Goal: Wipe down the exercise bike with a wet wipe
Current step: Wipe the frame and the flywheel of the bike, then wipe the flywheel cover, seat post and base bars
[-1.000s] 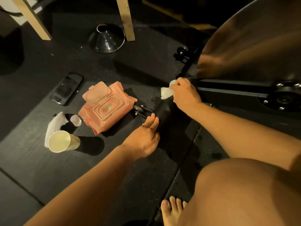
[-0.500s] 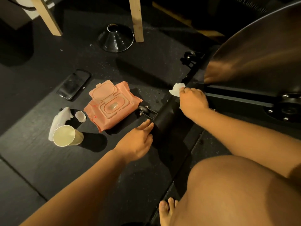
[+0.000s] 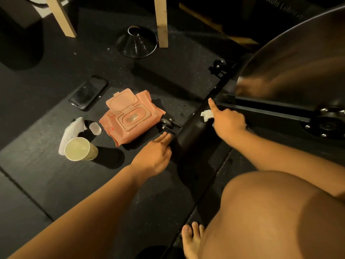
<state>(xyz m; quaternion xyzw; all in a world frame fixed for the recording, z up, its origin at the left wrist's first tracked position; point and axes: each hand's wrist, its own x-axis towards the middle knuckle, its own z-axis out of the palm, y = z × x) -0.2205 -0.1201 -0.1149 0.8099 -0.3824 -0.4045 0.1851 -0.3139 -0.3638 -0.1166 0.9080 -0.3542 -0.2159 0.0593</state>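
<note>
The exercise bike's black base bar [image 3: 194, 131] runs across the floor, with the shiny flywheel [image 3: 298, 58] at the upper right. My right hand [image 3: 228, 120] holds a crumpled white wet wipe [image 3: 206, 114] against the bar, its index finger stretched out toward the frame. My left hand [image 3: 155, 155] rests with straight fingers on the floor by the bar's near end, beside a small transport wheel [image 3: 168, 124]. A pink wet-wipe pack [image 3: 130, 118] lies to the left with its lid flipped up.
A black phone [image 3: 88, 92], a used white wipe [image 3: 71, 131], a small cap [image 3: 95, 128] and a paper cup [image 3: 80, 149] lie on the dark mat. A black funnel [image 3: 137, 43] and two wooden legs [image 3: 161, 21] stand farther back. My bare knee [image 3: 280, 212] and foot [image 3: 192, 238] are at lower right.
My right hand has slid the wipe a little along the bar and stretched out its index finger. The left hand stays put by the bar's end.
</note>
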